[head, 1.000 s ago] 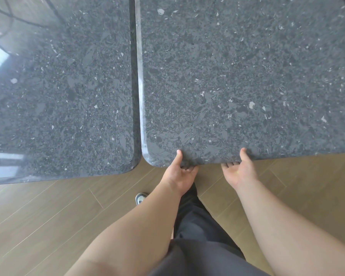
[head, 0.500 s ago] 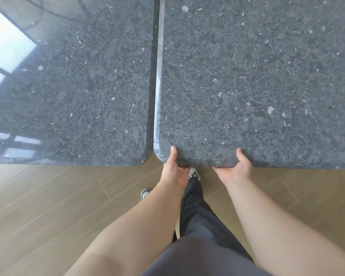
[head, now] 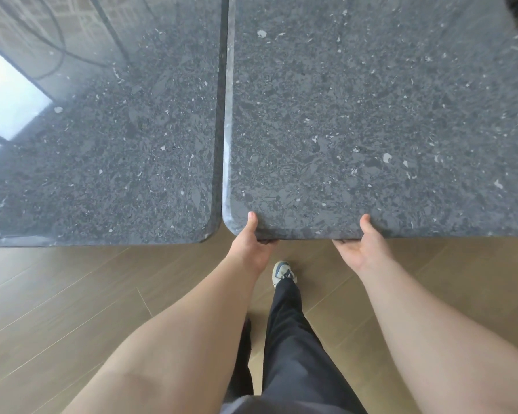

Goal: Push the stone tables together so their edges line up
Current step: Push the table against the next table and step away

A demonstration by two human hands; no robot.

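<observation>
Two stone tables stand side by side on a wooden floor (head: 72,294), a narrow dark seam (head: 221,115) running between them. A person grips the near edge of the right surface (head: 371,115): the left hand (head: 251,243) clamps on just beside the rounded corner next to the seam, thumb on top and fingers tucked beneath, while the right hand (head: 364,243) clamps the same edge farther from the seam, in the same manner. The left surface (head: 102,144) lies just across the seam, its near edge sitting slightly nearer the person than that of the right surface, so the fronts look not quite flush. Polished and speckled, the slab is likely heavy, rigid and slick on top, and chip-prone at its corners; the underside lip of the near edge seems the surest purchase, with force applied slowly. One shoe (head: 283,271) shows on the floor below the gripped edge.
</observation>
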